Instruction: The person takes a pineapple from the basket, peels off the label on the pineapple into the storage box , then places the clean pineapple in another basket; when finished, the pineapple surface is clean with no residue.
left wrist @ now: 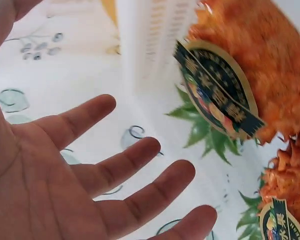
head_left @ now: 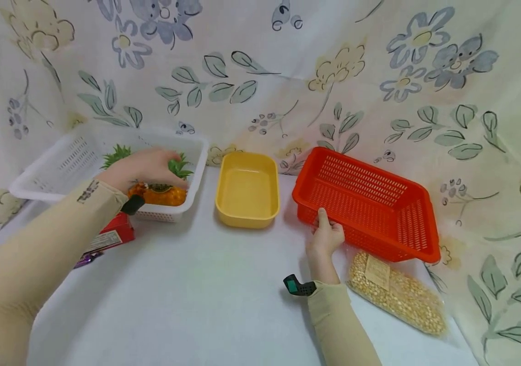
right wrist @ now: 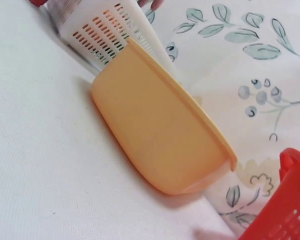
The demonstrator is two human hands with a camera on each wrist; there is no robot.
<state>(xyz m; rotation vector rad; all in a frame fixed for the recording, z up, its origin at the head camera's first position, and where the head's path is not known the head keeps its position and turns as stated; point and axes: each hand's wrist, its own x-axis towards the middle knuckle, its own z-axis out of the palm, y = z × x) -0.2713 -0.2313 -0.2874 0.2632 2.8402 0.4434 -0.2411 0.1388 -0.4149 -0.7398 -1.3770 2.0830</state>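
- Pineapples (left wrist: 280, 60): two, just beside each other in the white basket (head_left: 200, 175), towards its near right corner, each with a dark label (left wrist: 220, 90)
- Handling: I judge them stiff, bumpy and fairly light, probably not slippery; the leafy crown (head_left: 180, 165) seems the part most easily bent
- Hold: I would take one round the middle of its body, clear of the crown
- Left hand (head_left: 146, 168): stretched over the white basket's near edge, back upward; in the wrist view I see its fingers spread wide, nothing between them
- Right hand (head_left: 326, 239): forearm pointing forward over the table (head_left: 223, 305), thumb up at the red basket's (head_left: 374, 241) rim; I read a narrow hold on its near wall, towards the near left corner, some fingertips hidden
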